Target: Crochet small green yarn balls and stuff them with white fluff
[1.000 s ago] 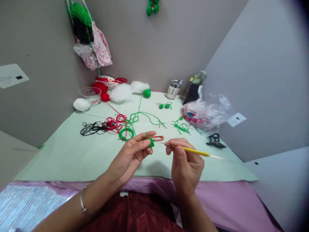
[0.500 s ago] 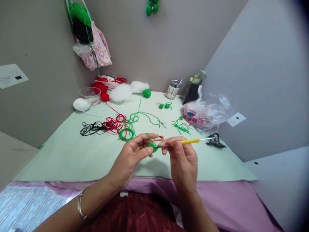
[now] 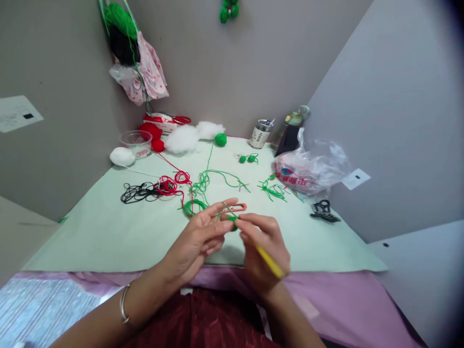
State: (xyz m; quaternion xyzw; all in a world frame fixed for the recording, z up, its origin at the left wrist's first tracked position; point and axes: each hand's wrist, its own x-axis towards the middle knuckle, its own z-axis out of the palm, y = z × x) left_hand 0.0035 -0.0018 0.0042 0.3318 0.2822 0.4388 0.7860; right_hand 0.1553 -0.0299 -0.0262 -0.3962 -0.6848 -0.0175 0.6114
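Note:
My left hand (image 3: pixel 203 235) pinches a small green crochet piece (image 3: pixel 233 222) between thumb and fingers, with a strand of green yarn (image 3: pixel 229 209) running over its raised index finger. My right hand (image 3: pixel 266 246) is closed round a crochet hook with a yellow handle (image 3: pixel 270 261), which slants down toward my wrist. Its fingertips meet the green piece and hide the hook's metal end. Just beyond the fingers lies an orange stitch marker pin (image 3: pixel 237 208). A coil of green yarn (image 3: pixel 195 208) rests on the table behind my left hand.
Tangled black yarn (image 3: pixel 139 193) and red yarn (image 3: pixel 168 184) lie at left. White stuffing (image 3: pixel 183 139), a plastic tub (image 3: pixel 136 145) and a green yarn ball (image 3: pixel 221 139) stand at the back. A plastic bag (image 3: pixel 308 166) and black hair clip (image 3: pixel 325 211) are at right.
The yellow hook has swung from pointing right to slanting down across my right hand, which has turned inward and closed up to the green piece. The green coil has shifted slightly.

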